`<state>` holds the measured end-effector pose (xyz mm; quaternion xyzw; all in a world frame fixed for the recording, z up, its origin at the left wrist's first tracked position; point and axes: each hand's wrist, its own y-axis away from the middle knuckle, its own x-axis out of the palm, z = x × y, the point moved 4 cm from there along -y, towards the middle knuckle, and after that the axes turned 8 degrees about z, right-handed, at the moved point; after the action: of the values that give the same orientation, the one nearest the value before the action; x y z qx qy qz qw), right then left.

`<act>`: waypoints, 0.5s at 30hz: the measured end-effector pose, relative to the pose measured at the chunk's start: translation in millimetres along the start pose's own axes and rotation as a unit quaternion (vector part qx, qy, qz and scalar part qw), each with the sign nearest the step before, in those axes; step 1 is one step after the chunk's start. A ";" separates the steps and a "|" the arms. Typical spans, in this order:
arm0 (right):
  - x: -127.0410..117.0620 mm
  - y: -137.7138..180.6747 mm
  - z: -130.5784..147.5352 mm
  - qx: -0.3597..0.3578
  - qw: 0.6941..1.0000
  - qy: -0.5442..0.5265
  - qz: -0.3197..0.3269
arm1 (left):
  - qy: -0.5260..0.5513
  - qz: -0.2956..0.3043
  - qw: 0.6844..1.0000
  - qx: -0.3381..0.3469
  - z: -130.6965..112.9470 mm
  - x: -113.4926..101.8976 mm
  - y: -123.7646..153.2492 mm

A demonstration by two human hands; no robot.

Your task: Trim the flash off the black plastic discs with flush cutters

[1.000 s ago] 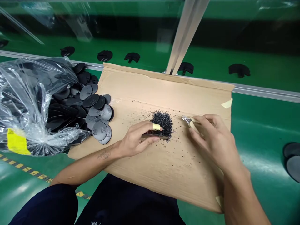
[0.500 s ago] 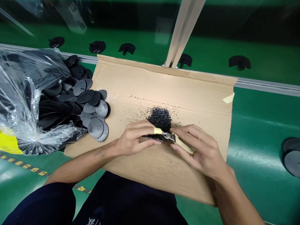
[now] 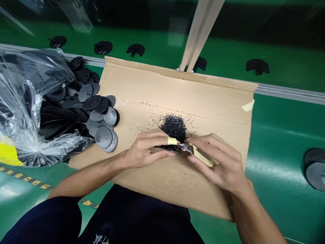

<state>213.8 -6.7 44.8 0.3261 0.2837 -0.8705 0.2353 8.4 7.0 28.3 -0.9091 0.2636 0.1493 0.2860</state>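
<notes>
My left hand (image 3: pixel 149 149) pinches a thin black disc (image 3: pixel 166 147), seen nearly edge-on, with yellow tape round one finger. In my right hand (image 3: pixel 220 159) is a pair of nippers (image 3: pixel 186 147) whose handles look wrapped in pale yellow material (image 3: pixel 203 158). Their metal jaws touch or nearly touch the disc's right edge; whether they bite on it I cannot tell. Just beyond both hands lies a heap of tiny black bits (image 3: pixel 174 128), with loose ones scattered round it. All this is over a cardboard sheet (image 3: pixel 203 101).
On the left, several black discs (image 3: pixel 103 136) spill from a clear plastic bag (image 3: pixel 35 112) onto the cardboard. Two more discs (image 3: pixel 316 174) rest at the right edge. A metal post (image 3: pixel 200 37) rises at the back, and dark curved pieces (image 3: pixel 257 66) show beyond the rail.
My right hand and the nippers have shifted very slightly to the right, and the handles look a little differently angled. The left hand keeps hold of the disc.
</notes>
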 end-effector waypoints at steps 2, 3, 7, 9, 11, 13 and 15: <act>0.0 -0.3 0.8 -0.001 1.000 -0.001 0.005 | -0.004 0.002 1.000 0.006 -0.5 0.6 0.1; 0.0 -0.4 0.9 -0.001 1.000 -0.001 0.007 | -0.005 0.002 1.000 0.007 -0.6 1.0 0.2; -0.5 0.6 0.2 -0.004 1.000 0.020 0.017 | -0.005 -0.001 1.000 0.010 0.0 2.0 0.4; -1.3 1.5 0.0 -0.005 0.999 0.040 0.021 | -0.006 -0.003 1.000 0.013 0.6 2.3 0.6; -2.1 2.4 0.4 -0.005 0.998 0.061 0.025 | -0.005 -0.002 1.000 0.013 1.5 2.9 0.8; -2.3 3.3 1.9 -0.009 0.996 0.080 0.030 | -0.002 0.001 1.000 0.011 2.5 3.6 1.1; -2.4 4.0 3.7 -0.013 0.995 0.097 0.031 | 0.003 0.003 1.000 0.007 2.9 4.3 1.2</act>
<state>216.2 -11.5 47.4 0.4147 0.3066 -0.8230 0.2380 10.9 6.2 23.7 -0.9066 0.2686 0.1458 0.2910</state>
